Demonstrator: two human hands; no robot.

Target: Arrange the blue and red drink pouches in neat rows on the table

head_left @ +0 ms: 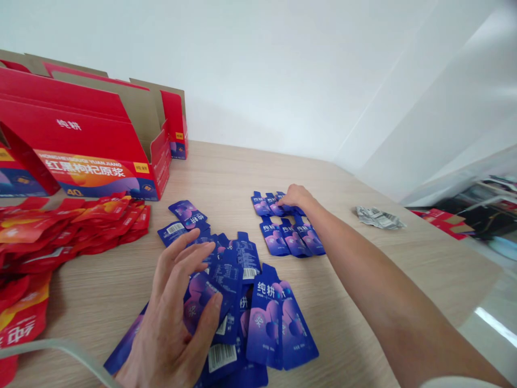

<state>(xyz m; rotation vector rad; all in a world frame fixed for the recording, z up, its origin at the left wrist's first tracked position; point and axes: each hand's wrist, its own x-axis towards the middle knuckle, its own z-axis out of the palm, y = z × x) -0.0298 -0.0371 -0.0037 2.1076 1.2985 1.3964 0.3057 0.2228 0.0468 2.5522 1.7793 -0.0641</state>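
Observation:
My left hand (177,307) is over a loose pile of blue pouches (246,258), its fingers curved and thumb apart. A blue pouch lies under and between its thumb and fingers, but I see no grip on it. On the far side, my right hand (298,196) has its fingers bent down on a blue pouch (283,202) at the right end of a short back row. Its fingertips are partly hidden. In front of that, a second row of overlapping blue pouches (288,237) lies face up. Two more pouches (278,323) lie face up at the pile's right side.
Red pouches (81,231) are heaped on the left, before open red cartons (97,156) along the wall. A pale cable (60,345) crosses the lower left corner. Crumpled printed packaging (378,217) lies on the wooden table (226,167), toward its right edge.

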